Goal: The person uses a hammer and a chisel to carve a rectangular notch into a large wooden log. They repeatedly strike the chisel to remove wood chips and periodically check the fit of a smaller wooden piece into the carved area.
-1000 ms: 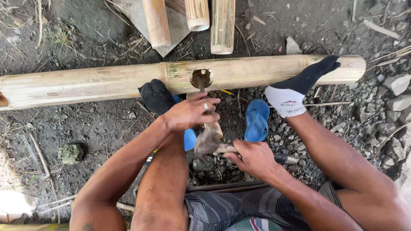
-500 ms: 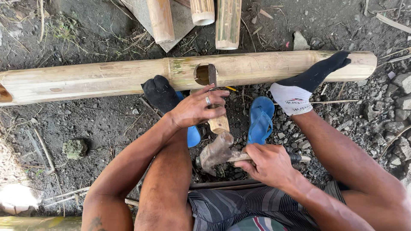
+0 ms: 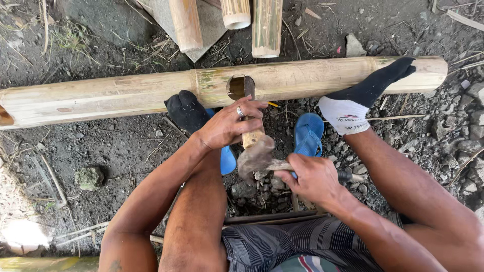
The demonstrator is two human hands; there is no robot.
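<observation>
Bamboo pole (image 3: 126, 95) lies across the ground from 9 o'clock to 3 o'clock, long and pale, with a round hole (image 3: 235, 86) cut in its near side. A chisel (image 3: 250, 113) stands with its dark blade in this hole and its wooden handle pointing towards 6 o'clock. The left hand (image 3: 229, 125) holds the chisel: its fingers (image 3: 252, 108) are pressed together and wrapped around the handle, and one finger carries a ring (image 3: 240, 112). The right hand (image 3: 315, 177) is at 5 o'clock from the left hand, with its fingers closed tightly around the shaft of a hammer (image 3: 257, 157). The worn head of the hammer touches the end of the chisel handle, or is just beside it; I cannot tell which. The left foot, in a black sock (image 3: 185, 110), presses against the pole at 10 o'clock from the left hand. The right foot, in a black and white sock (image 3: 360, 98), rests on the pole towards 2 o'clock. Two blue sandals (image 3: 308, 133) lie on the dark ground between the feet. Three shorter bamboo pieces (image 3: 266, 27) lie at 12 o'clock, behind the pole.
</observation>
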